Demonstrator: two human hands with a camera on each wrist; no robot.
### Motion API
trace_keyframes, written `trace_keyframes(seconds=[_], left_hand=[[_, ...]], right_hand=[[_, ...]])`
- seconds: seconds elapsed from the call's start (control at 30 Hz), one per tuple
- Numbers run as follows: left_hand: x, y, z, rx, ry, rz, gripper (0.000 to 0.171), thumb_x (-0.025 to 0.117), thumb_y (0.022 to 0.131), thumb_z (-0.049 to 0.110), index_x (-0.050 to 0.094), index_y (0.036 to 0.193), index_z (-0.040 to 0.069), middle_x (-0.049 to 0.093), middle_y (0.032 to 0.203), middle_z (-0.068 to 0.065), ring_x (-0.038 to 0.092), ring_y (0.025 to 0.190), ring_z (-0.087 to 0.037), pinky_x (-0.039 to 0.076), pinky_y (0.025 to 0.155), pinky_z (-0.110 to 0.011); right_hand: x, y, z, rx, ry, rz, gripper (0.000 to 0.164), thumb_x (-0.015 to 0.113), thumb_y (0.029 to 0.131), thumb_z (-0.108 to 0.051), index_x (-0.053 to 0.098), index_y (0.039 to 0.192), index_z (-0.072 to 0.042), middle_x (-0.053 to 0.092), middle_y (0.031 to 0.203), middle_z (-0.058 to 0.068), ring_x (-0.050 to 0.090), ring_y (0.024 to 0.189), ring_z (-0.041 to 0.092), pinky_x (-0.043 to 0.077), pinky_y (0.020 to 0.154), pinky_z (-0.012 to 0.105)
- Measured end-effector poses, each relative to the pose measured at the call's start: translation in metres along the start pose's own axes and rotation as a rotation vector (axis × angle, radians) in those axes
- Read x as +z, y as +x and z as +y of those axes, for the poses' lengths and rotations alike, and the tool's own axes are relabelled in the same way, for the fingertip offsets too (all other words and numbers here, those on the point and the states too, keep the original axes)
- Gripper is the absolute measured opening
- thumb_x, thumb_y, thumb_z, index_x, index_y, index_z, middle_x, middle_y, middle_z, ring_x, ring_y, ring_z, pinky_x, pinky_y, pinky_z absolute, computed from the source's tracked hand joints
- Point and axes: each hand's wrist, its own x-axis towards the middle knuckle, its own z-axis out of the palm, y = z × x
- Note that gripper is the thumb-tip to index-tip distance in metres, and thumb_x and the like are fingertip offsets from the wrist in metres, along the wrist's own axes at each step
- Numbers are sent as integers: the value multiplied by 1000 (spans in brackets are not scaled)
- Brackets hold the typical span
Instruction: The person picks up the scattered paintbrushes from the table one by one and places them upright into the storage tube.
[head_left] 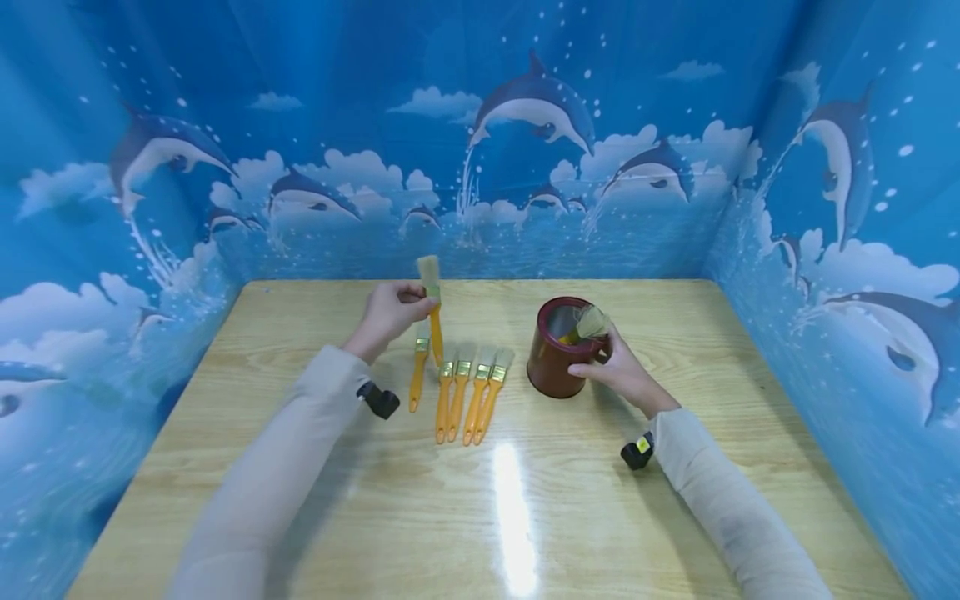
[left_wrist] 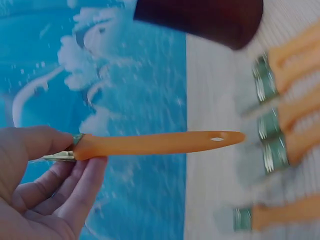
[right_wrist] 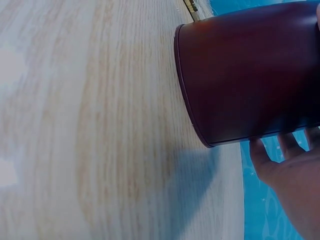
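The left hand (head_left: 390,313) pinches an upright, bristles-up, orange-handled paintbrush (head_left: 436,332) left of the dark-red cylindrical pot (head_left: 553,364) the right hand (head_left: 621,367) grips.

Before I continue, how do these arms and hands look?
The off-white fabric left sleeve and matching right sleeve are long. A small, blocky black device sits at the left wrist; the right wrist's black device bears a yellow patch. Left hand and right hand are gloveless.

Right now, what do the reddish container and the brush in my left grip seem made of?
Reddish container: satiny plastic or painted metal, perhaps; smooth wall.
Brush handle: painted wood or plastic, smooth; even orange.
Ferrule: likely polished metal; golden shine.
Bristles: matte fibre, apparently; pale tuft.
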Motion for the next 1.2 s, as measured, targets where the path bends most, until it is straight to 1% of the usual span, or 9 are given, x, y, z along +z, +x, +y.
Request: trace_keyframes(seconds=[0.1, 0.3, 0.33, 0.43, 0.53, 0.7, 0.87, 1.03, 1.2], left_hand=[[10, -1, 14, 76, -38, 1, 35, 68, 91, 27, 62, 117, 4, 64, 111, -11, 64, 99, -22, 55, 83, -35], [30, -7, 44, 198, -179, 23, 34, 71, 88, 26, 65, 116, 8, 65, 109, -8, 63, 101, -19, 53, 89, -35], [34, -8, 49, 216, -191, 26, 34, 72, 88, 26, 66, 115, 8, 65, 109, -7, 63, 100, -18, 53, 89, -35], [44, -12, 63, 275, -218, 29, 33, 72, 87, 25, 67, 115, 8, 67, 108, -7, 64, 99, -18, 53, 87, -32], [54, -13, 73, 320, -235, 21, 32, 73, 87, 24, 67, 114, 7, 68, 107, -7, 65, 97, -17, 54, 85, -30], [69, -16, 84, 353, -246, -10, 29, 72, 87, 23, 68, 111, 8, 69, 104, -6, 66, 94, -16, 55, 83, -29], [83, -17, 91, 374, -241, -46, 25, 72, 88, 24, 69, 108, 9, 70, 101, -3, 66, 92, -13, 55, 81, -28], [96, -17, 93, 393, -212, -69, 21, 71, 88, 23, 70, 105, 10, 70, 99, -2, 66, 90, -12, 54, 80, -27], [106, -17, 90, 399, -174, -101, 20, 70, 89, 25, 69, 104, 11, 69, 101, -1, 66, 92, -12, 55, 80, -27]], right_hand=[[0, -1, -4, 7, 9, -7, 103, 75, 84, -24, 1, 155, -25, 21, 153, 16, 25, 140, 37, 23, 114, 54], [0, 0, -4, 3, 32, -6, 101, 75, 84, -19, 3, 155, -21, 23, 152, 17, 24, 140, 38, 22, 114, 54], [0, 1, -1, -2, 30, -2, 100, 75, 84, -19, 4, 154, -22, 23, 152, 17, 25, 140, 37, 22, 114, 53], [0, 1, -1, -4, 32, 2, 100, 76, 83, -19, 5, 154, -22, 24, 151, 17, 26, 139, 37, 23, 114, 53], [0, 1, -1, -14, 24, 7, 100, 76, 83, -18, 5, 154, -21, 25, 151, 18, 25, 139, 37, 23, 114, 53], [-2, 0, -1, -51, 24, -6, 98, 73, 85, -13, 4, 155, -16, 24, 153, 19, 23, 141, 37, 19, 116, 52], [-5, 0, -2, -62, 41, -19, 91, 71, 87, -10, 9, 154, -12, 25, 151, 21, 23, 140, 38, 17, 116, 52], [-6, -2, -5, -66, 41, -29, 89, 70, 87, -11, 11, 153, -10, 24, 151, 22, 21, 141, 39, 17, 115, 55], [-6, -3, -8, -114, 61, -27, 86, 69, 87, -7, 14, 152, -12, 25, 152, 19, 23, 140, 36, 17, 115, 55]])
